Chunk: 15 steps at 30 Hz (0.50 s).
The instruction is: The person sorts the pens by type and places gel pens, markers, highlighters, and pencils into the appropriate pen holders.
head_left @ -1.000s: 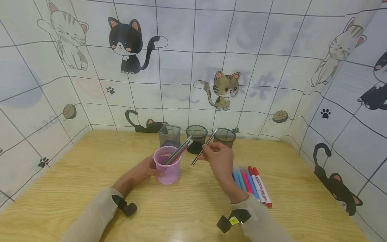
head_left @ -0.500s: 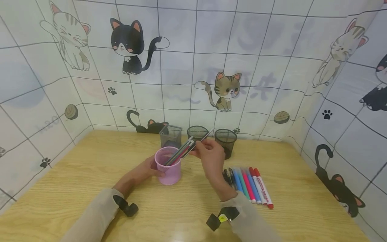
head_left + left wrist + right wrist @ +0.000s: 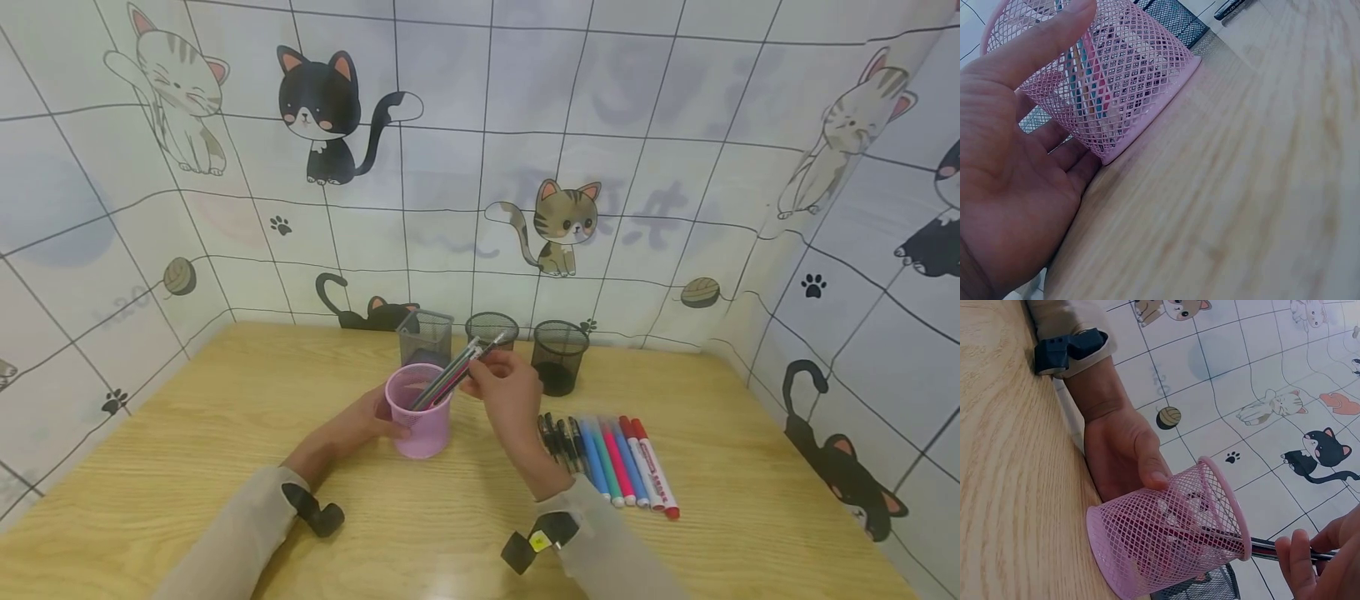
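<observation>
Slender multicoloured pencils (image 3: 446,377) inside the round pink mesh cup (image 3: 424,435) the left hand (image 3: 377,413) is gripping risk snagging the dark pencil (image 3: 496,340) the right hand (image 3: 510,396) is pinching.

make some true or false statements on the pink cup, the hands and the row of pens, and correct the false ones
1. The left hand holds the pink cup. True.
2. The pink cup lies on its side. False: it stands upright on the table.
3. The right hand is empty. False: it pinches a slim pen or pencil.
4. In the head view, two red-and-white markers lie at the right end of the row of pens. True.
5. A square mesh holder stands behind the pink cup. True.
</observation>
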Available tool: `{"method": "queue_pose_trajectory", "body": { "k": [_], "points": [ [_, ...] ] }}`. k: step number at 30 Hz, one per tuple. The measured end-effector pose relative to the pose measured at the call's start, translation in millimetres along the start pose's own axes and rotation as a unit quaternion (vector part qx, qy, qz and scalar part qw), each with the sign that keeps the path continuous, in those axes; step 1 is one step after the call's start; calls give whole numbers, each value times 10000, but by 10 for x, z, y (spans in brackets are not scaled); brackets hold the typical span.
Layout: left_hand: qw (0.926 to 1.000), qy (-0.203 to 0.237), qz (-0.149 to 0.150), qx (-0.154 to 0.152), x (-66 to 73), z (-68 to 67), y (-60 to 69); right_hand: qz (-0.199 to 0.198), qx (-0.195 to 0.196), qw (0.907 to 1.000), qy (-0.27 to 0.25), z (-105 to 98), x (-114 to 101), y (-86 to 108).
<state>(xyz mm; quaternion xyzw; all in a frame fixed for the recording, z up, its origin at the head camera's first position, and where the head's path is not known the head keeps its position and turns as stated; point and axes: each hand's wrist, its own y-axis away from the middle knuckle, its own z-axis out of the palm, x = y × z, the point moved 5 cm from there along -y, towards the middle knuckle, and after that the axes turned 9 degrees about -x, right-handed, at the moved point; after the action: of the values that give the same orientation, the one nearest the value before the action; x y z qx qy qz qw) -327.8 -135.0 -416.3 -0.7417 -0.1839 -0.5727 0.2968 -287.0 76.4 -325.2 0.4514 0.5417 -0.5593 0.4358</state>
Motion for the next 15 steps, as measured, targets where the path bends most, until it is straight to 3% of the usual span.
{"method": "queue_pose_trajectory", "body": {
  "k": [15],
  "points": [
    [9998, -72, -166, 82, -18, -8, 16, -47, -311, 9995, 2, 96, 88, 56]
  ]
}}
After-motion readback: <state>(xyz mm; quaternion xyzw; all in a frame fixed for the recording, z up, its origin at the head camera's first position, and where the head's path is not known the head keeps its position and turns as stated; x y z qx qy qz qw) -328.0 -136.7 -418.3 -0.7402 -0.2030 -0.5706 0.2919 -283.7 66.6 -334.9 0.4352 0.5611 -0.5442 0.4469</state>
